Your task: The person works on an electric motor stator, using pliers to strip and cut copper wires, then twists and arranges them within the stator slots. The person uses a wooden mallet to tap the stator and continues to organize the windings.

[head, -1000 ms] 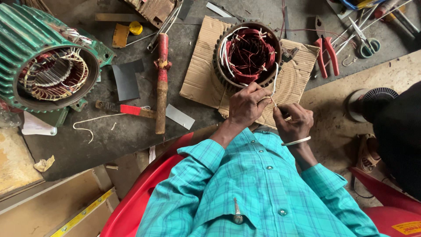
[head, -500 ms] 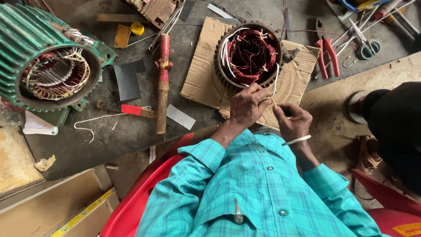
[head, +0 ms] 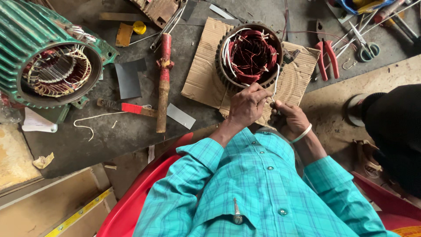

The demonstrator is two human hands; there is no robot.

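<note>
The left hand point(head: 247, 105) is curled at the near edge of a round motor coil ring point(head: 251, 56), its fingers pinching thin wires there. The right hand point(head: 290, 119) is closed around a white wire sleeve point(head: 276, 81) that bends up to the ring. The ring, full of red wire, sits on a piece of cardboard point(head: 201, 79) on the dark floor. A red-handled hammer point(head: 164, 79) lies to the left. Red pliers point(head: 325, 55) lie to the right. A big green motor point(head: 39, 48) sits far left.
</note>
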